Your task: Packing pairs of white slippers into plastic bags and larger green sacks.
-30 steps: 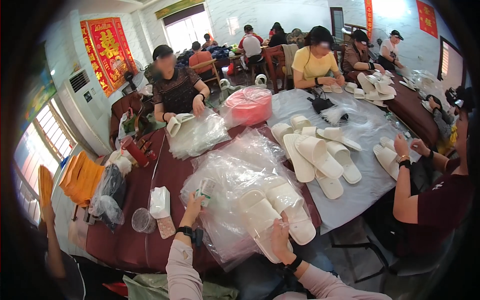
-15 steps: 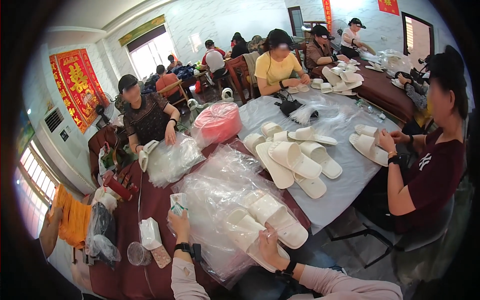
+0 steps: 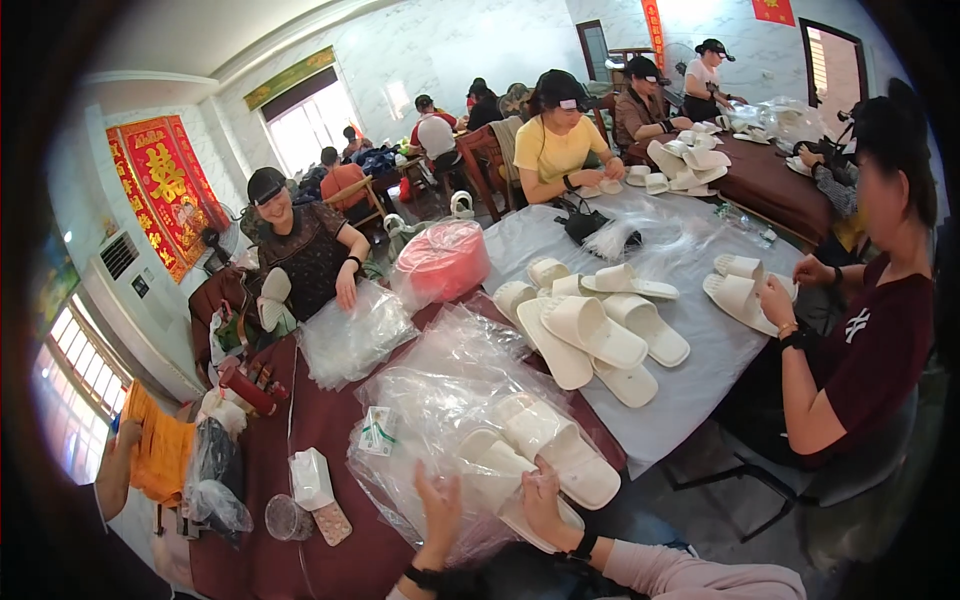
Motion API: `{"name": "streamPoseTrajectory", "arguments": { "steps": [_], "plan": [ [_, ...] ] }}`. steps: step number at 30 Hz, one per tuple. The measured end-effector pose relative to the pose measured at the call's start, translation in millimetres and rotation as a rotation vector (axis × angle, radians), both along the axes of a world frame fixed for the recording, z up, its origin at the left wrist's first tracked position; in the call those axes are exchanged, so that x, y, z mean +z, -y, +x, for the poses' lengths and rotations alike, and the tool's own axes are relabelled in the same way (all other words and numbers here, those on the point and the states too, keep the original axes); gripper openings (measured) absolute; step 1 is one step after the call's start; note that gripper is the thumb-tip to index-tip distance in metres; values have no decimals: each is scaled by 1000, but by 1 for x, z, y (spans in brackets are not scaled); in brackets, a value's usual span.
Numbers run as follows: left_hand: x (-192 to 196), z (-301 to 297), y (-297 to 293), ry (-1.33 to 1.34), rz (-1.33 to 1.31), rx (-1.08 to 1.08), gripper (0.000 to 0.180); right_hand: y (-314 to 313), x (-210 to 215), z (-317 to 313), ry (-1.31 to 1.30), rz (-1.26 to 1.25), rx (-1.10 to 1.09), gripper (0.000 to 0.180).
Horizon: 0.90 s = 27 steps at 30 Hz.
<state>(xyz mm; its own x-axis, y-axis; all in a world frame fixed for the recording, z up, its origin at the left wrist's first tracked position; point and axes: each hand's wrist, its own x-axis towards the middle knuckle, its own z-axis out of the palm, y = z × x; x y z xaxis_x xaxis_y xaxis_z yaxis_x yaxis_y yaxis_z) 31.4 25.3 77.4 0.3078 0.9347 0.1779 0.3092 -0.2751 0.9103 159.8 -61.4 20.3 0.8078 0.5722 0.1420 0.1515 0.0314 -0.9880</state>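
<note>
Firstly, a small box (image 3: 378, 430) lies on the clear plastic (image 3: 430, 395); then the left hand (image 3: 438, 508) is spread wide; two white slippers (image 3: 575, 467) lie inside this plastic, the right hand (image 3: 542, 503) gripping it over the left one.

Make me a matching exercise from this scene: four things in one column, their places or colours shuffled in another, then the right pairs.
Column one
1. Small box
2. Round bundle
3. Clear round tub
4. Wearer's right hand

Column two
A. Beside the white pack
B. At the bagged white slippers
C. White and green, lying on clear plastic bags
D. Pinkish red

Right pairs: 1-C, 2-D, 3-A, 4-B
</note>
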Motion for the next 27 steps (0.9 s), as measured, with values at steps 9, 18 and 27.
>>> {"name": "streamPoseTrajectory", "arguments": {
  "steps": [9, 18, 27],
  "plan": [
    [10, 28, 43, 326, -376, -165, 81, 4, 41, -14, 230, 59, 154, 34],
    [-40, 21, 46, 779, -719, -223, 57, -2, 25, 11, 658, -75, 276, 48],
    [-61, 11, 45, 926, -788, -118, 40, 59, 48, 46, 838, -204, 842, 69]
  ]
}}
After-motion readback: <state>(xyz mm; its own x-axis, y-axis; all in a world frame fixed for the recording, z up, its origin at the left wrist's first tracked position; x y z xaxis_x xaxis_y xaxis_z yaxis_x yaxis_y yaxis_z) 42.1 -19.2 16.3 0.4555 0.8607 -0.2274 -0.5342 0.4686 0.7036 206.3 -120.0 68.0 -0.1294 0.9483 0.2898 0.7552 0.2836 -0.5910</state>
